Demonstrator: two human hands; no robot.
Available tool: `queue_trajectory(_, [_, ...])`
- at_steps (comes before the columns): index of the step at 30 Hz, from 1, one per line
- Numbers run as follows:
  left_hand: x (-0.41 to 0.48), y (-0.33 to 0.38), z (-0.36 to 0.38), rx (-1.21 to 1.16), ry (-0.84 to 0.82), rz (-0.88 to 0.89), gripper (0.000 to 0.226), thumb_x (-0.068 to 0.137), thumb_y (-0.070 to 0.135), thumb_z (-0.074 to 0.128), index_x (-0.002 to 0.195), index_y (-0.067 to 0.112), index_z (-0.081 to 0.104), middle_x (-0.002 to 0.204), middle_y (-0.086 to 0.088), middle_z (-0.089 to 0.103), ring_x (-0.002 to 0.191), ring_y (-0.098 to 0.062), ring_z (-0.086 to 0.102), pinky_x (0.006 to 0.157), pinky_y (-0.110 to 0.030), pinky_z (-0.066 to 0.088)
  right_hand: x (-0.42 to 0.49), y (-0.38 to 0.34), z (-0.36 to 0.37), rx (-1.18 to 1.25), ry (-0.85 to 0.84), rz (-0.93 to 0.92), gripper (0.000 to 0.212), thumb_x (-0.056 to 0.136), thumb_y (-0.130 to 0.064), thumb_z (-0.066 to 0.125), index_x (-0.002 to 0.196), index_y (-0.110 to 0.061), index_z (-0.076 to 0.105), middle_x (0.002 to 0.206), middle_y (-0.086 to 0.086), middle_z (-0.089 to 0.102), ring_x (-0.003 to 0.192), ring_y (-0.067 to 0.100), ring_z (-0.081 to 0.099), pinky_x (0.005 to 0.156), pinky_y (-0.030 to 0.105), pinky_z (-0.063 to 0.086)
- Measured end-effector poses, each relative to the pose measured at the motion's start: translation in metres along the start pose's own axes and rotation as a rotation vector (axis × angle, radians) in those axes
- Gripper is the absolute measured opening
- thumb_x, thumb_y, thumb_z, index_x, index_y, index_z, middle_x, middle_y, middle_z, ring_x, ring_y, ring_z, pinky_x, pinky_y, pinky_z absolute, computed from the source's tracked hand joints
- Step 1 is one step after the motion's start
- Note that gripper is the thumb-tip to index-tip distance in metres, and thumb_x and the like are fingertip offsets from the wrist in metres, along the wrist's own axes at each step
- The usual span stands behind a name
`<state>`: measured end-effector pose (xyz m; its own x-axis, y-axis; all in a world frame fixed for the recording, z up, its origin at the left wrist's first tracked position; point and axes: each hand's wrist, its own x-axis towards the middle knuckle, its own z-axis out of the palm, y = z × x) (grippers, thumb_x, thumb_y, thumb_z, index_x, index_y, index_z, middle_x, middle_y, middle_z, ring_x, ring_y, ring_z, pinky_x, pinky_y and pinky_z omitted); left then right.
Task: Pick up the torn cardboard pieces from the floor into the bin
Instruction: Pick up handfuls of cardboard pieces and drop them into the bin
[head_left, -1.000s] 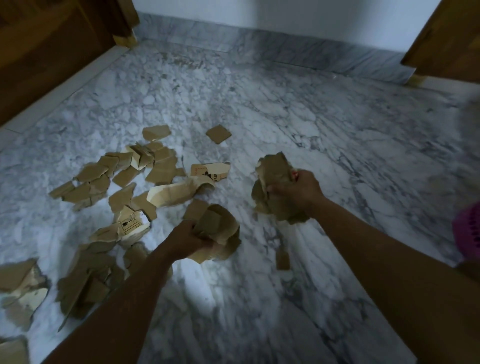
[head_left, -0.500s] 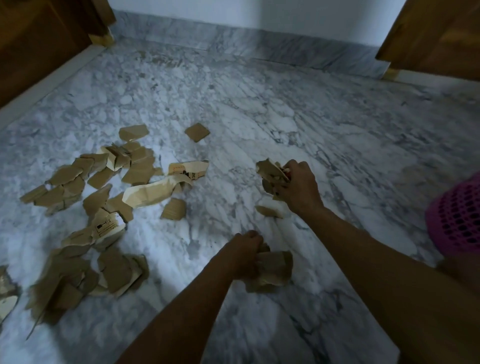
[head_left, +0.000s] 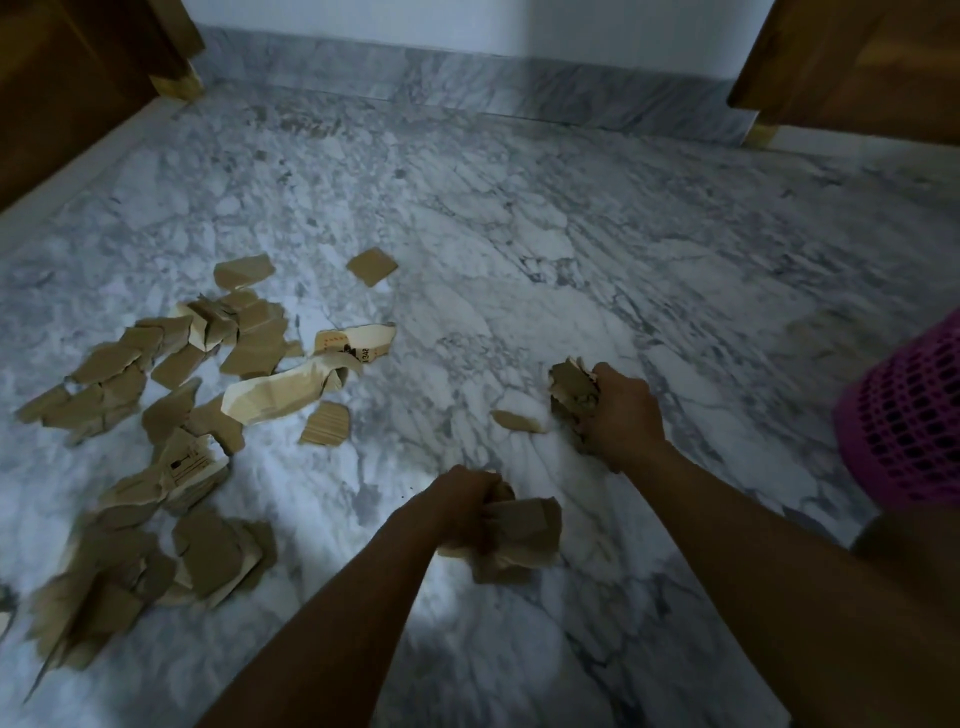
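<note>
The torn cardboard pieces (head_left: 171, 415) lie mostly in a loose scatter on the marble floor (head_left: 519, 234), well apart from the pink bin (head_left: 909, 415) and off to its left in the view. The long pale strip (head_left: 291, 389) with print on it sits at the edge of the scatter that faces the bin. A lone square piece (head_left: 372, 266) rests farther from the bin toward the wall, and a small scrap (head_left: 517, 421) lies on the floor between the scatter and the bin. The right hand (head_left: 623, 410), the nearer of the two to the bin, is clenched around a crumpled bundle of cardboard (head_left: 571, 387) just above the floor, beside that small scrap. The left hand (head_left: 457, 499), lower in the view and farther from the bin, grasps a second bundle (head_left: 524, 535) of folded brown pieces. The bin itself is a mesh basket, only partly in the picture at the right edge, and how it stands cannot be told. Behind the bin stands a wooden panel (head_left: 857, 62); another wooden panel (head_left: 62, 78) stands across the floor from it, and a marble skirting (head_left: 467, 88) runs between them.
</note>
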<state>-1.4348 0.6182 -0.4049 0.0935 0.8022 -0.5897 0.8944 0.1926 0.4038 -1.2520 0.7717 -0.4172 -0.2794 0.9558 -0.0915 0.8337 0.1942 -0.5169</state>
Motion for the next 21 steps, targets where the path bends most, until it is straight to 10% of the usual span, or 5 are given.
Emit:
queue_trajectory(9, [-0.040, -0.021, -0.016, 0.171, -0.104, 0.005, 0.054, 0.061, 0.034, 0.083, 0.112, 0.023, 0.068, 0.118, 0.002, 0.065, 0.112, -0.016, 0.060, 0.095, -0.032, 0.051, 0.013, -0.049, -0.051, 0.302, -0.258, 0.182, 0.064, 0.060, -0.030, 0.094, 0.118, -0.016, 0.070, 0.114, 0.006, 0.070, 0.105, 0.025, 0.064, 0.088, 0.032, 0.051])
queue_trajectory(15, [-0.026, 0.008, 0.017, -0.064, -0.153, -0.059, 0.107, 0.070, 0.013, 0.085, 0.154, 0.029, 0.022, 0.151, -0.010, 0.040, 0.135, -0.027, 0.044, 0.110, -0.035, 0.037, 0.005, -0.063, -0.027, 0.249, -0.414, 0.166, 0.070, 0.057, -0.031, 0.096, 0.119, -0.014, 0.069, 0.117, 0.009, 0.070, 0.110, 0.029, 0.064, 0.093, 0.038, 0.054])
queue_trajectory(21, [-0.025, -0.001, 0.022, -0.001, -0.199, 0.044, 0.093, 0.073, 0.027, 0.083, 0.151, 0.026, 0.032, 0.145, -0.002, 0.046, 0.130, -0.023, 0.048, 0.108, -0.035, 0.043, -0.008, -0.065, 0.017, 0.141, -0.503, 0.145, 0.081, 0.064, -0.029, 0.093, 0.132, -0.006, 0.054, 0.127, 0.010, 0.059, 0.118, 0.029, 0.058, 0.086, 0.030, 0.047])
